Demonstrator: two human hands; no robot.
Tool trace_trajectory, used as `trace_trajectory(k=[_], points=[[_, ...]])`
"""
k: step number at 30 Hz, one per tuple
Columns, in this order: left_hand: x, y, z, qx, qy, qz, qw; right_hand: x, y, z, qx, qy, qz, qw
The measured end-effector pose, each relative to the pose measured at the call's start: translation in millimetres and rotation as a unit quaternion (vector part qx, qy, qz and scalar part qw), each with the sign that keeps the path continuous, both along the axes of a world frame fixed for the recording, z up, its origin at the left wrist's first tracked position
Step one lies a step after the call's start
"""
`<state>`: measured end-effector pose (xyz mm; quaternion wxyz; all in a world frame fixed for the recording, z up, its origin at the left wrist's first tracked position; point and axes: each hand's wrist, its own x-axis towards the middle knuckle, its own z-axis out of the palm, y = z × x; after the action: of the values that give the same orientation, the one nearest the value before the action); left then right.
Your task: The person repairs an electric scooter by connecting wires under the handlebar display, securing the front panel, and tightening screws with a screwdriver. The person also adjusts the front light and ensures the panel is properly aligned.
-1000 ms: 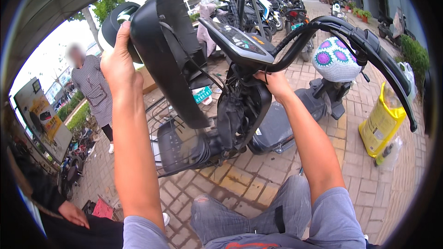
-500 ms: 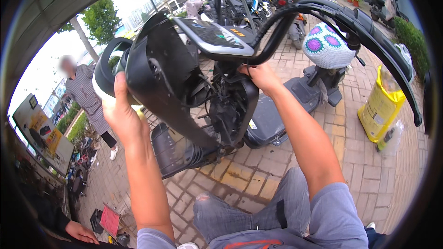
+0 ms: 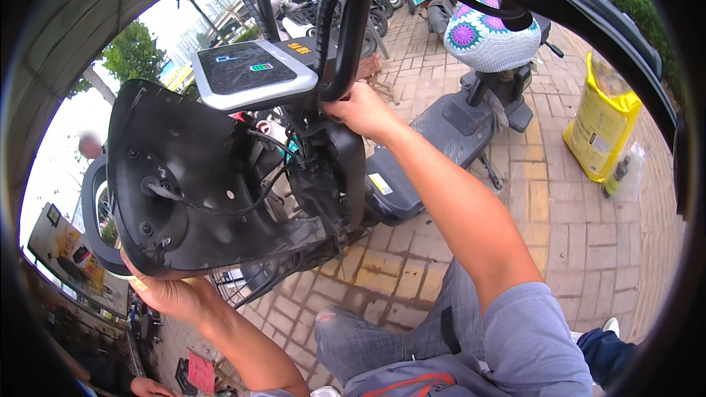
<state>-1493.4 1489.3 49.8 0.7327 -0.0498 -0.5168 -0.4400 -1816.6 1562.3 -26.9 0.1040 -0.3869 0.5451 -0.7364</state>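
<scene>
In front of me stands an electric scooter with its black front panel (image 3: pixel 184 169) tipped away from the steering column, its inner side showing. My left hand (image 3: pixel 173 294) grips this panel by the lower edge, close to the headlight ring (image 3: pixel 94 209). A cable runs from the panel's inside toward bare wiring (image 3: pixel 298 147) at the column. Just below the handlebar (image 3: pixel 349 37) and the lit display (image 3: pixel 254 70), my right hand (image 3: pixel 365 114) is closed at the top of the inner cover (image 3: pixel 346 162). Its fingertips are partly hidden there.
The seat wears a crocheted cover (image 3: pixel 489 37). On the brick paving at right stand a yellow bag (image 3: pixel 603 121) and a bottle (image 3: pixel 616 176). Another person's hand (image 3: pixel 151 387) shows at lower left, near a red sheet (image 3: pixel 201 373). Parked scooters line the back.
My left hand has swung the front panel outward and down to the left, exposing its inside and cable. The handlebar and display sit further left in view; the display is lit. My right hand stays below it.
</scene>
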Motion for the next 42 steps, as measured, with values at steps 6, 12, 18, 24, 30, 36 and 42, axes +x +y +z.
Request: trace_trajectory(k=[6,12,18,24,30,36,42], points=[[-12,3,6,-0.011,-0.043,0.012,0.999,0,1,-1,0.007,-0.002,0.003,1.000],[-39,-20,8,0.011,-0.068,-0.020,0.997,0,-1,-3,-0.012,-0.003,0.010,1.000],[-64,-21,-19,-0.048,-0.096,0.044,0.993,4,2,0,-0.005,-0.001,0.000,1.000],[-84,-15,-56,-0.050,-0.147,0.094,0.983,3,-1,-1,-0.044,0.006,-0.001,0.999],[-100,-23,-71,-0.047,-0.104,0.047,0.992,3,-2,0,-0.044,0.013,0.000,0.999],[-97,-17,-87,-0.007,-0.089,0.075,0.993,19,2,5,-0.010,-0.018,-0.008,1.000],[-116,11,-122,0.032,-0.169,0.218,0.961,-8,19,-1,0.017,0.017,-0.010,1.000]])
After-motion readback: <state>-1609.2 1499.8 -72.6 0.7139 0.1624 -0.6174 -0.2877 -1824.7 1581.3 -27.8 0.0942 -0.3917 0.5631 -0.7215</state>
